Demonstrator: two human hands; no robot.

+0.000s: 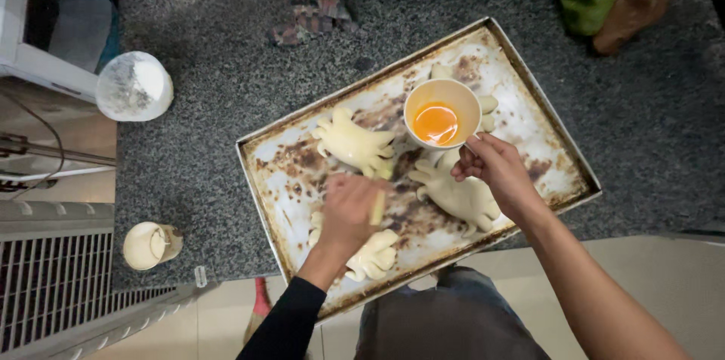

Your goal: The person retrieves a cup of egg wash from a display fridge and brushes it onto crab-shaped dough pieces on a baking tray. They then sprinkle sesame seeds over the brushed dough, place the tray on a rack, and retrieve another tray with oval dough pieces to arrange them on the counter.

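Left hand [349,209], grip closed around a pale brush handle [377,207], works mid-frame over soft, easily dented hand-shaped raw dough pieces [355,145] on the scorched metal baking tray [529,115]; right hand [495,171] pinches a cream cup of orange egg wash [442,112], likely light, spillable, best held by its rim.

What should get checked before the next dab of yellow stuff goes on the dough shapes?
1. Cup has orange-yellow liquid in it: ok.
2. Right hand holds the cup steady over the baking tray: ok.
3. Left hand grips the brush: ok.
4. Brush tip loaded with liquid: cannot tell, it is hidden.
5. Dough piece beside the brush lies flat on the tray: ok.
6. Every dough piece already coated: cannot tell.
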